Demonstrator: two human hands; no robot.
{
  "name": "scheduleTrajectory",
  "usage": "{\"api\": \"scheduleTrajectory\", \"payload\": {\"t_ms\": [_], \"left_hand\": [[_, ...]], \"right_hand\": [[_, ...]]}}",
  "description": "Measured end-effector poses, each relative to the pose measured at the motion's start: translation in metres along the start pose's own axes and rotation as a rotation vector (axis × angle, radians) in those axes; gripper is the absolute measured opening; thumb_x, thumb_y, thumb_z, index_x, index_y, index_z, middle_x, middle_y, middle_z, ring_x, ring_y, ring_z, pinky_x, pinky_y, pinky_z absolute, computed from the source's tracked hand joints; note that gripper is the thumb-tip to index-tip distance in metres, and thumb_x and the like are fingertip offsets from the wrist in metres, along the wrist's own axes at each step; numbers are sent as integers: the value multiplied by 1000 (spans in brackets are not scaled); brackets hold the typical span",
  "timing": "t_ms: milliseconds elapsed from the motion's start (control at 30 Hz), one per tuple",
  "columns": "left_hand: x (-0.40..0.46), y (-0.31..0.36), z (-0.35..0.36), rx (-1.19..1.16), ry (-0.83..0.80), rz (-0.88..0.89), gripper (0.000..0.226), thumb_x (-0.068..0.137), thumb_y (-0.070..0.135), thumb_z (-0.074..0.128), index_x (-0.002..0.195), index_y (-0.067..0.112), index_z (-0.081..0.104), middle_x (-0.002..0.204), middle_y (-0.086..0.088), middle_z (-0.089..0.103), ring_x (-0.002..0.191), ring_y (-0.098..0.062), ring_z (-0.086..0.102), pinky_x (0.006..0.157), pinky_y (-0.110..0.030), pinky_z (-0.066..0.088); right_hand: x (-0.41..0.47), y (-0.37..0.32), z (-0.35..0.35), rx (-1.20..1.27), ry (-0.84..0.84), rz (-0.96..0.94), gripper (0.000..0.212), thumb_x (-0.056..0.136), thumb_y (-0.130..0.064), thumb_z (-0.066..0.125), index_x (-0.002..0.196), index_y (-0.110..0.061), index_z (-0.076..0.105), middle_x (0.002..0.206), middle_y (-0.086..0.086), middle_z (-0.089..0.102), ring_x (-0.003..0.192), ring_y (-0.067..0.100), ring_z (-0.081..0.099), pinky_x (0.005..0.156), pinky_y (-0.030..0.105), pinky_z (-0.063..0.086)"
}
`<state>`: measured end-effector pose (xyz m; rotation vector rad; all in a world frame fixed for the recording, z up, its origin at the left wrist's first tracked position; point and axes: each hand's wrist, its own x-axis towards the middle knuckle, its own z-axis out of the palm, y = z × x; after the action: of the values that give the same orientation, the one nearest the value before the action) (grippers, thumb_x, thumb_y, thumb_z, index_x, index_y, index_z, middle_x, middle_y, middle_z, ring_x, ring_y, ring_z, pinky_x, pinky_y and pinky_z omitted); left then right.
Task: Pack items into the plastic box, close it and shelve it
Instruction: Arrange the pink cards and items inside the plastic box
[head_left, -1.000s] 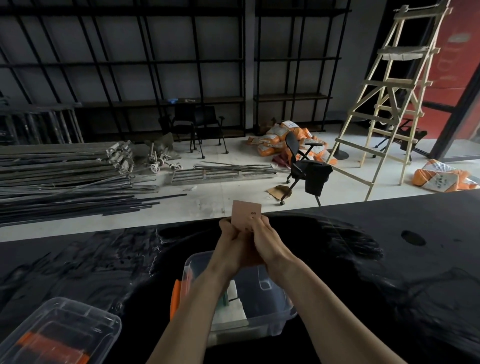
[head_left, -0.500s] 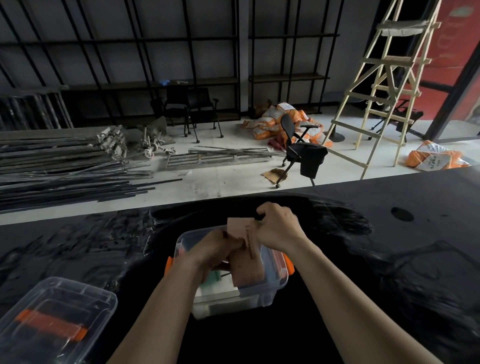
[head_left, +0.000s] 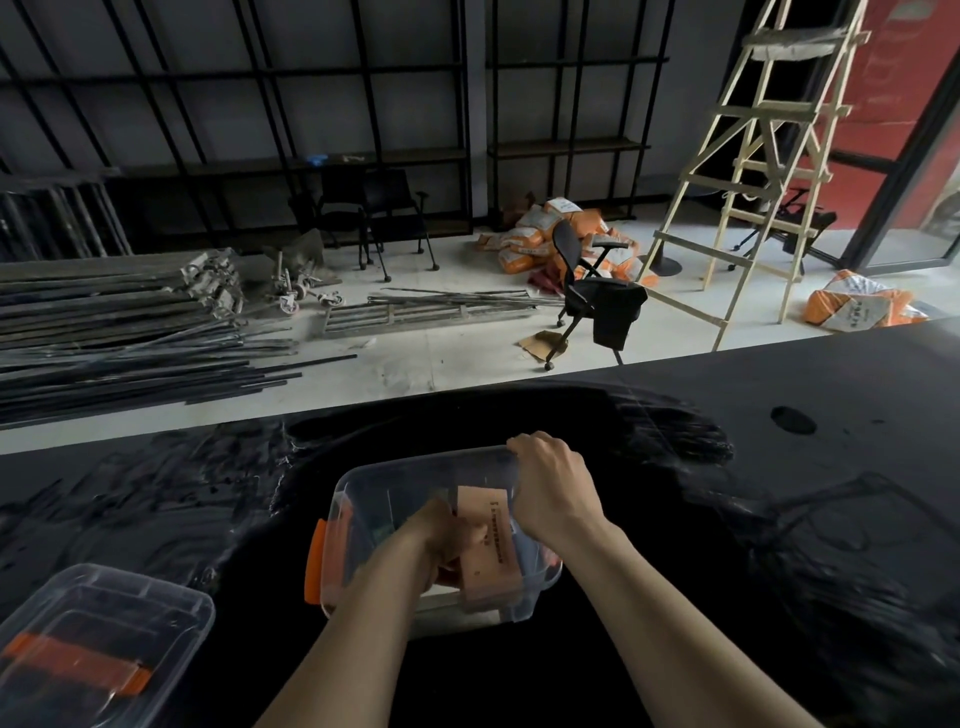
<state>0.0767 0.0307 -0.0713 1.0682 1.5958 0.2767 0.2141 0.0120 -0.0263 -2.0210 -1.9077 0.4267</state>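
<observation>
A clear plastic box (head_left: 363, 488) with orange side clips stands open on the black table in front of me. My left hand (head_left: 449, 540) is down inside it, fingers closed on a flat brown cardboard packet (head_left: 491, 545) that lies tilted in the box's right half. My right hand (head_left: 553, 486) grips the box's far right rim. Other items lie under the packet, too dim to name. The box's clear lid (head_left: 98, 644), with an orange handle, lies on the table at the lower left.
The black table (head_left: 779, 519) stretches wide on both sides. Beyond its far edge lie metal bars (head_left: 130, 332) on the floor, a black office chair (head_left: 592, 291), a wooden ladder (head_left: 753, 171) and dark shelving (head_left: 363, 104) along the wall.
The brown packet was held up above the box in both hands; it has come down into the box. My right hand left it and moved onto the box's rim.
</observation>
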Motion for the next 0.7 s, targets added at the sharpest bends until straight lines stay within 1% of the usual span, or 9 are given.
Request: {"api": "scheduleTrajectory", "payload": {"t_ms": [100, 233, 300, 367, 400, 467, 533, 600, 700], "left_hand": [[13, -2, 9, -21, 15, -23, 39, 97, 17, 62, 133, 3, 55, 110, -15, 75, 87, -24, 73, 56, -34, 60], [53, -16, 20, 15, 44, -25, 63, 91, 23, 68, 144, 5, 39, 127, -12, 66, 110, -28, 67, 87, -40, 57], [182, -73, 30, 152, 119, 22, 83, 68, 44, 74, 142, 26, 42, 129, -9, 65, 111, -29, 68, 90, -43, 59], [263, -102, 44, 215, 183, 44, 90, 49, 64, 61, 135, 46, 42, 136, -8, 64, 113, -31, 69, 89, -51, 60], [257, -98, 50, 239, 176, 60, 90, 51, 67, 59, 137, 47, 39, 139, -9, 62, 117, -32, 67, 92, -52, 59], [131, -48, 34, 456, 114, 91, 83, 78, 55, 62, 150, 23, 35, 142, -12, 59, 125, -33, 62, 102, -48, 53], [23, -3, 26, 646, 75, 120, 57, 99, 35, 54, 145, 3, 46, 142, -14, 60, 130, -31, 58, 109, -41, 47], [1, 8, 19, 703, 70, 138, 42, 102, 29, 52, 138, 7, 56, 140, -9, 62, 128, -29, 59, 108, -38, 46], [-4, 9, 4, 681, -34, 55, 37, 96, 13, 65, 133, 11, 59, 140, -9, 61, 130, -29, 57, 105, -37, 46]], "right_hand": [[-4, 1, 7, 22, 38, 9, 59, 85, 8, 60, 140, -13, 57, 133, 6, 60, 114, 30, 63, 85, 33, 54], [-6, 2, 17, 54, 74, 22, 60, 86, 7, 57, 142, -14, 51, 136, 6, 55, 110, 30, 64, 74, 28, 41], [-6, 2, 21, 55, 76, 22, 63, 85, 9, 58, 143, -14, 49, 138, 6, 53, 111, 30, 63, 75, 29, 44], [-5, 2, 24, 56, 80, 18, 65, 83, 10, 61, 143, -14, 48, 138, 6, 52, 114, 29, 62, 82, 32, 49], [-5, 2, 25, 55, 85, 11, 65, 82, 10, 61, 142, -14, 48, 138, 6, 53, 115, 28, 62, 87, 33, 51], [-5, 2, 26, 35, 88, -14, 63, 82, 9, 60, 140, -14, 47, 135, 6, 55, 117, 27, 60, 96, 35, 49], [-6, 3, 25, 24, 70, -32, 59, 83, 7, 57, 137, -14, 47, 132, 7, 57, 115, 29, 61, 96, 36, 47], [-6, 5, 23, 34, 49, -43, 57, 83, 5, 55, 135, -15, 46, 130, 6, 58, 108, 31, 64, 88, 39, 50], [-6, 9, 23, 72, 31, -48, 55, 85, 4, 53, 133, -18, 42, 134, 5, 58, 104, 32, 66, 77, 41, 54]]}}
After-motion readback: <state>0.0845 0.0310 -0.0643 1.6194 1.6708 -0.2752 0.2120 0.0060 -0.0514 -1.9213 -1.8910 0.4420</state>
